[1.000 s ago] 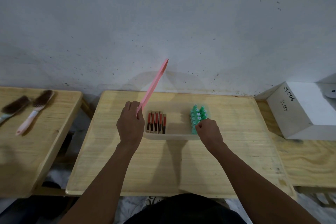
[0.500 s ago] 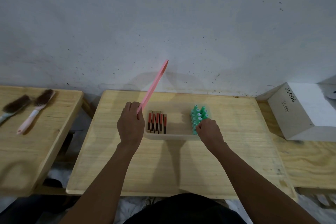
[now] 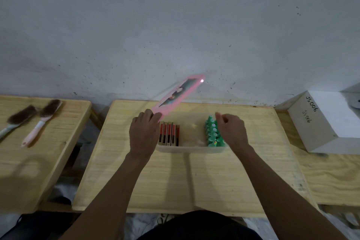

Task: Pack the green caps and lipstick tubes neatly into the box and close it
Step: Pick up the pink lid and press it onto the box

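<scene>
Though faint, "JS006" on white block (image 3: 321, 122); left hand (image 3: 143, 134) around pink lid (image 3: 180, 93), right hand (image 3: 232, 130) loose, seemingly empty.

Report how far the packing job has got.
Done: the lipstick tubes lie in a row at the left end of the box and the green caps stand grouped at its right end. In hand: the left hand holds the pink lid raised; the right hand, loosely curled, is beside the caps. Left: lower the lid to close the box.

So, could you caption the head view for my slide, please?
Left hand holds the pink lid raised above the box of lipstick tubes and green caps; right hand beside the caps.
</scene>
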